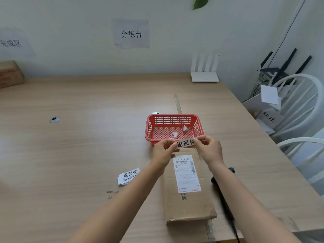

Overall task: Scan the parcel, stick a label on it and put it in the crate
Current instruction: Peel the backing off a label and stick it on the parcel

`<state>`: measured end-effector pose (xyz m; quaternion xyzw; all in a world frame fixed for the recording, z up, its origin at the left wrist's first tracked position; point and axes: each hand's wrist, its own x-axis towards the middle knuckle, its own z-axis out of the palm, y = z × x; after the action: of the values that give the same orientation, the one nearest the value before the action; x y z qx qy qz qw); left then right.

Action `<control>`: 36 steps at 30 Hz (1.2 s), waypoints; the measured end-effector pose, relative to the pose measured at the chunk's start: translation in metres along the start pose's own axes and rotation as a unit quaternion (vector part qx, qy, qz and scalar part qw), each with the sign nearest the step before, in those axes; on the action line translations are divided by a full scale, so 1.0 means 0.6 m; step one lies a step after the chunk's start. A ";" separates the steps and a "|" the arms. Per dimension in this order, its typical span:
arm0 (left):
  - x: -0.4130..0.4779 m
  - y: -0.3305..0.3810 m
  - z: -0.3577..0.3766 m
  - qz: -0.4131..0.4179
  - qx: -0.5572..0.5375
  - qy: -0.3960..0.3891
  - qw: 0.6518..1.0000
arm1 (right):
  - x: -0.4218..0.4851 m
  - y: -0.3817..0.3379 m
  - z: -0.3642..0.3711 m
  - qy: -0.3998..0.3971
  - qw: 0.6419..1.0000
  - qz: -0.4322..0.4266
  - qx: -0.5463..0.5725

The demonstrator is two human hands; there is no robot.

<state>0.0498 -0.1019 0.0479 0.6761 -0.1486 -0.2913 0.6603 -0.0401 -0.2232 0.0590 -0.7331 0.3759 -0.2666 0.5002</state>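
A brown cardboard parcel [188,204] lies flat on the wooden table, with a white shipping slip [187,174] stuck on its top. Above the parcel's far end I hold a white label [185,143] with black characters. My left hand [164,150] pinches its left end and my right hand [209,148] pinches its right end. Just beyond my hands stands a red plastic crate [199,123] with two crumpled white paper scraps inside. A black handheld scanner [223,195] lies on the table to the right of the parcel, partly hidden by my right forearm.
A small stack of the same labels [128,176] lies left of the parcel. A white router [204,74] stands at the table's far right corner, a cardboard box [9,74] at far left. White chairs [298,109] stand beside the right table edge.
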 end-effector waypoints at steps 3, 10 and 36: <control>0.017 -0.007 -0.001 -0.021 0.036 -0.009 0.999 | 0.011 0.013 0.003 -0.014 1.000 0.011 -0.003; 0.066 -0.045 0.001 -0.054 0.244 0.033 0.968 | 0.026 0.064 0.039 -0.021 0.996 0.064 -0.062; 0.087 -0.087 0.020 -0.066 0.413 0.099 0.903 | 0.032 0.095 0.095 0.004 0.958 0.046 -0.282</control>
<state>0.0739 -0.1377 -0.0130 0.9218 -0.1443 -0.1787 0.3123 -0.0013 -0.2209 -0.0141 -0.8251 0.4711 -0.1300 0.2834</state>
